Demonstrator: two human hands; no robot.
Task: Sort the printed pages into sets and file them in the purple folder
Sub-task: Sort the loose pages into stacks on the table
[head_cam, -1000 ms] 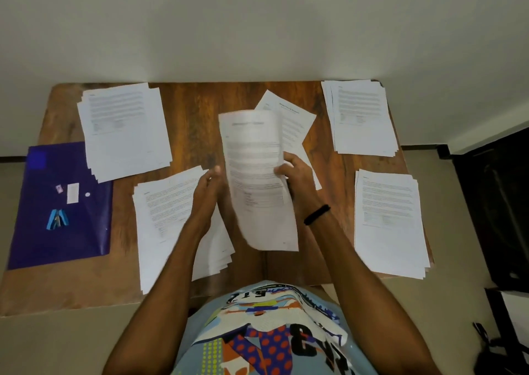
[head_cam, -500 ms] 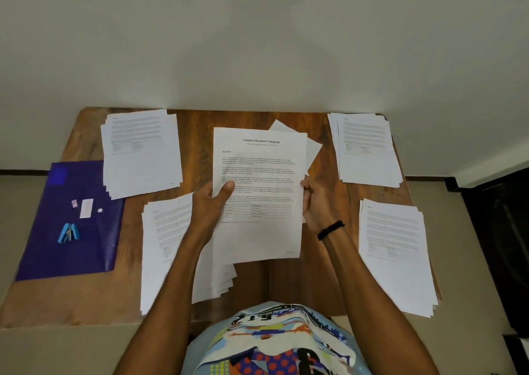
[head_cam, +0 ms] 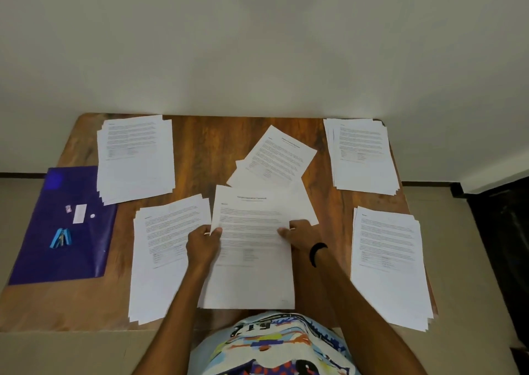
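Table of brown wood carries four piles of printed pages: far-left stack, near-left stack, far-right stack and near-right stack. The purple folder lies flat at the table's left edge, just beside the far-left stack. Held pages sit at the near centre, overlapping loose sheets fanned behind them. The left hand has its grip clamped on their left edge, thumb on top; the right hand, with a black wristband, pinches the right edge. A small blue object rests on the folder.
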